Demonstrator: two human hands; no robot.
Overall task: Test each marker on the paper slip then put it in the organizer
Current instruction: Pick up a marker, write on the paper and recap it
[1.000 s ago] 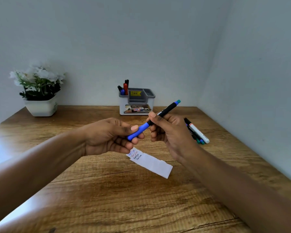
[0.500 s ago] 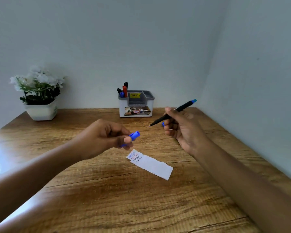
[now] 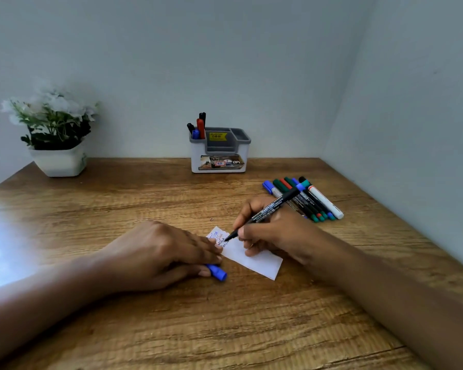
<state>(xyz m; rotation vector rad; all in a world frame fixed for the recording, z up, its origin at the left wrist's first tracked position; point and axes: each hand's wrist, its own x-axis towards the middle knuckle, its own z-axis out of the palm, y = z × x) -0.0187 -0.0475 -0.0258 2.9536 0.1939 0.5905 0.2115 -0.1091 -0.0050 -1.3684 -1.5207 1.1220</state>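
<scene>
My right hand (image 3: 274,232) grips an uncapped black marker (image 3: 267,209) with a blue end, its tip touching the written end of the white paper slip (image 3: 254,259). My left hand (image 3: 161,252) lies flat on the table, fingertips pressing the slip's left end, with the blue cap (image 3: 217,272) held under its fingers. A white and grey organizer (image 3: 219,153) stands at the back against the wall, with several markers (image 3: 199,126) upright in its left compartment. Several loose markers (image 3: 310,198) lie in a row to the right of my right hand.
A white pot with white flowers (image 3: 56,134) stands at the back left of the wooden table (image 3: 145,329). Walls close the table off at the back and on the right. Bright glare covers the table's left edge.
The cap was pulled off the marker. Both hands then came down to the table: the left now presses the slip with the cap in it, and the right has set the tip on the paper.
</scene>
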